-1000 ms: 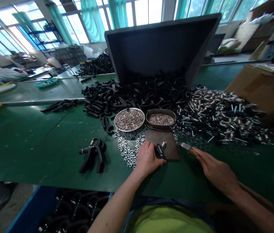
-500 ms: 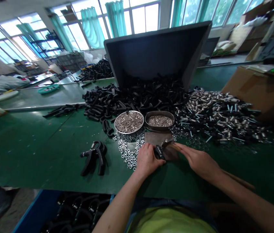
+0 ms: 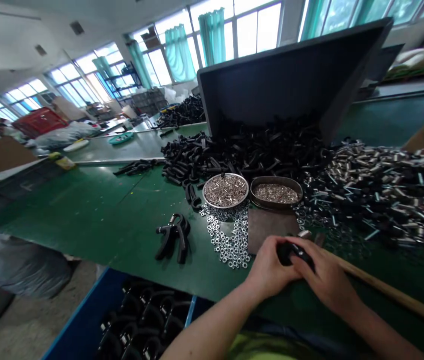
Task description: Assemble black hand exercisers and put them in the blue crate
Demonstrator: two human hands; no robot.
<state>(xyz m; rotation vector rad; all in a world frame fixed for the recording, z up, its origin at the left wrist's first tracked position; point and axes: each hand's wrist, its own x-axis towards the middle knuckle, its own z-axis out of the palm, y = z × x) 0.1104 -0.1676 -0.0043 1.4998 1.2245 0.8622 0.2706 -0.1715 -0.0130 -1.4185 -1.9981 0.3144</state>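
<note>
Both hands are together over the near edge of a steel plate [image 3: 268,225]. My left hand [image 3: 272,267] is closed around one side of a black plastic clamp [image 3: 295,251]. My right hand [image 3: 326,277] grips the same clamp from the other side, and the fingers hide most of it. To the right a hammer [image 3: 388,287] lies on the bench, its wooden handle running toward the lower right corner. An assembled black spring clamp [image 3: 174,237] rests on the bench left of my hands. Loose hex nuts [image 3: 230,240] are scattered beside the plate.
Behind the plate stand a round dish of small metal pins [image 3: 226,191] and an oval tin [image 3: 276,192]. A tipped grey bin [image 3: 272,85] spills black clamp parts. Springs and screws [image 3: 388,185] are heaped at right. A blue crate [image 3: 80,317] holds assembled clamps below the bench.
My right hand has let go of the hammer and taken hold of the clamp alongside my left hand. The clamp has come off the plate, toward me. The view has swung left.
</note>
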